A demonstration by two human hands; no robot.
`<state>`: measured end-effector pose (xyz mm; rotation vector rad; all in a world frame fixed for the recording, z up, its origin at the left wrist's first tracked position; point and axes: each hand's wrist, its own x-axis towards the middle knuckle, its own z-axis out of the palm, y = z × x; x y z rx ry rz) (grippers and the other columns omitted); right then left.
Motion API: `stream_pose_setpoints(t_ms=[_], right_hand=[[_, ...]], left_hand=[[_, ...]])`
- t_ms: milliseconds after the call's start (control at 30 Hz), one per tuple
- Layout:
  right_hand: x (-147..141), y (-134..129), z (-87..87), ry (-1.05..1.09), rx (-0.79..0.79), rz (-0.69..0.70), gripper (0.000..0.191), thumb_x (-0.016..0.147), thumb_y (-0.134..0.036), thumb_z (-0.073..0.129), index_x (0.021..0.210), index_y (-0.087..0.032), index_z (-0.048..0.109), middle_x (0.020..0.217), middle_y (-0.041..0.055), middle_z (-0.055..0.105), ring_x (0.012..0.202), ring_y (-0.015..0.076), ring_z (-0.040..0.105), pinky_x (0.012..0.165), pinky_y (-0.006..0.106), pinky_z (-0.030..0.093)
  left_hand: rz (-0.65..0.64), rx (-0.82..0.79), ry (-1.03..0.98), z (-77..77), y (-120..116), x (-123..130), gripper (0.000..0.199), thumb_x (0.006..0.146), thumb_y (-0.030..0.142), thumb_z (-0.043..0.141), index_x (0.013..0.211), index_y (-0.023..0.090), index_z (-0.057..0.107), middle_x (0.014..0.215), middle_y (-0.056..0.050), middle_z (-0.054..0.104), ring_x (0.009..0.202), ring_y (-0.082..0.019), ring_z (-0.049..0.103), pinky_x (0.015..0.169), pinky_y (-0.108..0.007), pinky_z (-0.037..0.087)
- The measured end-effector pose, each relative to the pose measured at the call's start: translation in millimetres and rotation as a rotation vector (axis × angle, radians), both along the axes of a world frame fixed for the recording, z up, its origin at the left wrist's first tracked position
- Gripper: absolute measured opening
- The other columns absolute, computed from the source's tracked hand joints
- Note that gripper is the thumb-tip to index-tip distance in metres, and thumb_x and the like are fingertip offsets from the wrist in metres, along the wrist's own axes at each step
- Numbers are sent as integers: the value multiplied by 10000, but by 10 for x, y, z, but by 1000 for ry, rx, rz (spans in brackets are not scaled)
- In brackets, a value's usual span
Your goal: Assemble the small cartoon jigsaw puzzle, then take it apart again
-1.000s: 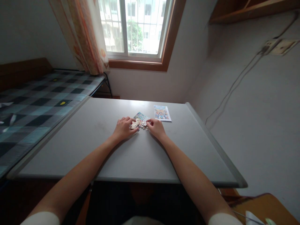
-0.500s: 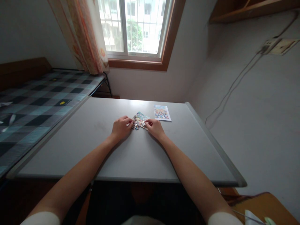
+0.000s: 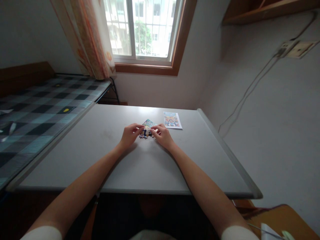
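Observation:
Small jigsaw pieces (image 3: 143, 136) lie in a pile on the grey-white table, with a colourful, patterned corner (image 3: 148, 122) showing behind them. Between my hands, a joined clump of puzzle pieces (image 3: 147, 132) with dark blue and white parts is raised at the near side of the pile. My left hand (image 3: 130, 134) pinches its left edge with thumb and fingers. From the right, my right hand (image 3: 163, 135) grips the clump's other edge. A printed picture card (image 3: 172, 120) lies flat behind my right hand.
The table (image 3: 147, 170) has a raised rim on its right side. A bed with a checked cover (image 3: 50, 106) adjoins its left. Behind are a window and curtain (image 3: 92, 40). A yellow-brown chair (image 3: 282, 220) stands at the lower right.
Both hands have come a little closer together over the pile. A clump with dark blue and white parts now shows between the fingers, where loose pieces were seen before.

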<state>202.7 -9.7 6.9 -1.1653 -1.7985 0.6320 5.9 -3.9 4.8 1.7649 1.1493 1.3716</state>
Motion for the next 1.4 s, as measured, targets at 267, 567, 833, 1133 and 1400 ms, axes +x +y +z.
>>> stream_pose_setpoints(t_ms=[267,567,833,1133,1400], right_hand=[[-15,41,-63,144,-136,66,299,775,-459,637,800,-161,644,746,12,631,600,104,556,584,232,457],[-24,100,-106,360,-199,74,363,722,-511,661,830,-165,639,691,14,638,588,124,585,557,247,488],[7,82,-58,308,-154,-16,299,764,-460,616,793,-165,654,703,24,642,600,139,602,564,260,496],[14,42,-18,142,-15,-155,196,792,-353,583,766,-169,646,810,35,642,657,124,581,651,263,493],[48,58,-26,43,-8,-191,312,852,-401,535,691,-166,663,736,38,611,638,128,568,682,272,471]], left_hand=[[-15,-116,-113,60,-23,25,437,703,540,731,837,125,723,812,-72,723,539,-142,638,462,-237,508],[-136,-162,-78,-3,-21,36,428,671,476,780,905,123,720,764,-77,727,586,-166,667,538,-265,539],[-126,-177,-76,4,-10,28,441,666,481,784,913,119,726,757,-83,732,579,-168,667,544,-269,543],[-105,-190,-121,47,2,27,464,659,500,780,931,127,735,848,-96,744,659,-190,689,594,-286,569],[-119,-195,-139,33,11,18,451,659,477,789,943,131,735,860,-86,740,652,-176,683,607,-279,567]])
